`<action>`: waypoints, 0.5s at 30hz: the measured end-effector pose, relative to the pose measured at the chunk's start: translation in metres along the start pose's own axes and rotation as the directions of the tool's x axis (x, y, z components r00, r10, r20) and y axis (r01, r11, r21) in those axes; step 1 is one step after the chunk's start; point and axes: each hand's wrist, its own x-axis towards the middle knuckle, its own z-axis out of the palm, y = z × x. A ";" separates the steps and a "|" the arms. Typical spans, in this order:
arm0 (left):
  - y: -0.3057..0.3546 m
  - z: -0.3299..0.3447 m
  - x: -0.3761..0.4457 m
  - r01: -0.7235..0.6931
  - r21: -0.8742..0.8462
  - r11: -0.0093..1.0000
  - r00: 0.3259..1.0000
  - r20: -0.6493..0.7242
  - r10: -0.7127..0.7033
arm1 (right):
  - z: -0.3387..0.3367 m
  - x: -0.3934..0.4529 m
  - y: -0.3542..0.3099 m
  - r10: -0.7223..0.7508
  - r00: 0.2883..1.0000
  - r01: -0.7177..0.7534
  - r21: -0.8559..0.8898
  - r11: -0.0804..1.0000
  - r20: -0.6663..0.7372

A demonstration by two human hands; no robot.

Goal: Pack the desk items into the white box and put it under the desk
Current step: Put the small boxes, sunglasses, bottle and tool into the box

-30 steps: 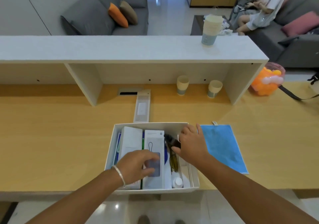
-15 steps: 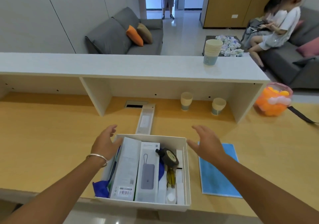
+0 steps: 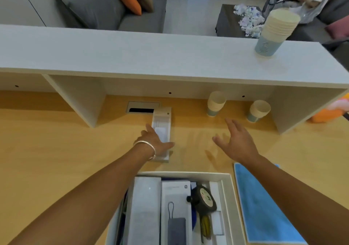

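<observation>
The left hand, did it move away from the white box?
Yes. The left hand was beside the white box a moment ago; it has reached forward, away from the box, onto the narrow white carton near the desk's cable slot.

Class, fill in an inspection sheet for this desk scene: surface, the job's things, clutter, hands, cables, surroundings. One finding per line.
Surface: wooden desk, white shelf above.
Job's things: white box open and packed; slim white carton lies beyond it; blue cloth beside it.
Clutter: paper cups under the shelf; cup stack on top.
Hands: left hand on the carton, grip unclear; right hand open, empty.
Cables: nothing seen.
Surroundings: grey sofa, people seated far right.
</observation>
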 end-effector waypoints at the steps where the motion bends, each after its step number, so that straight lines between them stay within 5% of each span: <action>1: 0.004 0.005 0.009 0.002 0.043 0.999 0.999 0.037 -0.004 | 0.004 0.005 -0.001 0.008 1.000 -0.008 -0.005 1.000 0.007; 10: 0.004 0.014 0.025 -0.027 0.140 0.990 0.999 -0.013 0.029 | 0.015 0.002 -0.004 0.076 0.994 -0.076 -0.003 0.997 0.073; 15: -0.006 -0.035 -0.016 -0.088 0.091 0.992 0.977 -0.187 0.104 | -0.006 -0.018 -0.004 0.026 0.999 -0.027 0.013 1.000 0.018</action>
